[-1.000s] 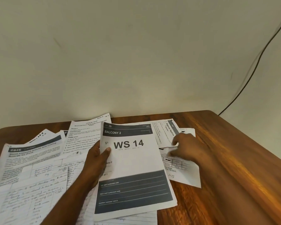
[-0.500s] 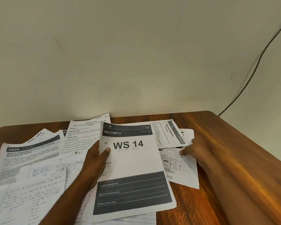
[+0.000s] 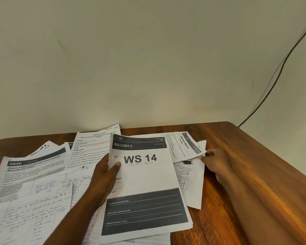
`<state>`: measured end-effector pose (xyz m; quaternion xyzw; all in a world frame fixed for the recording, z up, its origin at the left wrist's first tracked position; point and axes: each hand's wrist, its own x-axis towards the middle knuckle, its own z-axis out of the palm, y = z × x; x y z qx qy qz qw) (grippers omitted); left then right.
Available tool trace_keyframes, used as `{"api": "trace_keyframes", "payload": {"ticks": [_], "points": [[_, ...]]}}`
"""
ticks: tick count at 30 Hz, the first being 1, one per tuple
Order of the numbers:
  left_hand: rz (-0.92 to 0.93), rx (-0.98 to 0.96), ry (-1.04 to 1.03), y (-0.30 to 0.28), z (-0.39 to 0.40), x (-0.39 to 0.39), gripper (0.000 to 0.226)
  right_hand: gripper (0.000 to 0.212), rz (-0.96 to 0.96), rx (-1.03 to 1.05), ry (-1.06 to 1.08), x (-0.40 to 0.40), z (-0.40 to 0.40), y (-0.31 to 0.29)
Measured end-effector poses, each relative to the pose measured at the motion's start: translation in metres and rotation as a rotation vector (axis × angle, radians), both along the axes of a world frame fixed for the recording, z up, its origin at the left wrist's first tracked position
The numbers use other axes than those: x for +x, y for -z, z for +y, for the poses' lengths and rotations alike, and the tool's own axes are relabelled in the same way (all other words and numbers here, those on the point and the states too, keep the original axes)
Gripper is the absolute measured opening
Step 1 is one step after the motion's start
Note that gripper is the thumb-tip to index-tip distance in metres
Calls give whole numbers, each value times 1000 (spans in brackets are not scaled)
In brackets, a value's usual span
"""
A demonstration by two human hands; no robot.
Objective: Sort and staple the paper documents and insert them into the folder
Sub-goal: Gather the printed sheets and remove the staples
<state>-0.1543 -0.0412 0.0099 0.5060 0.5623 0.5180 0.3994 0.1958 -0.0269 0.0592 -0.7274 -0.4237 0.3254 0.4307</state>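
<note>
Both hands' fingers pinch sheets: left (image 3: 104,175) WS 14 sheet (image 3: 145,184), right (image 3: 214,160) Napkins sheet (image 3: 184,145).

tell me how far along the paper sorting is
Early. Done: nothing stapled or filed that shows; no stapler or folder in view. In hand: the left hand grips the WS 14 sheet, the right hand pinches the Organize Napkins sheet at its corner. Left: the loose sheets spread over the table.
</note>
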Motion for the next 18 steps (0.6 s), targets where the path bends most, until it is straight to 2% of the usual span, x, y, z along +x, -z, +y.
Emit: {"api": "trace_keyframes", "payload": {"ticks": [2, 6, 11, 18], "points": [[-2, 0, 2, 0, 0, 0, 31, 4, 16, 7, -5, 0, -1, -2], [-10, 4, 6, 0, 0, 0, 30, 13, 95, 24, 30, 11, -3, -12], [8, -1, 1, 0, -1, 1, 31, 13, 147, 47, 92, 32, -6, -20], [-1, 15, -10, 0, -1, 2, 31, 15, 113, 27, 73, 38, -4, -18]]}}
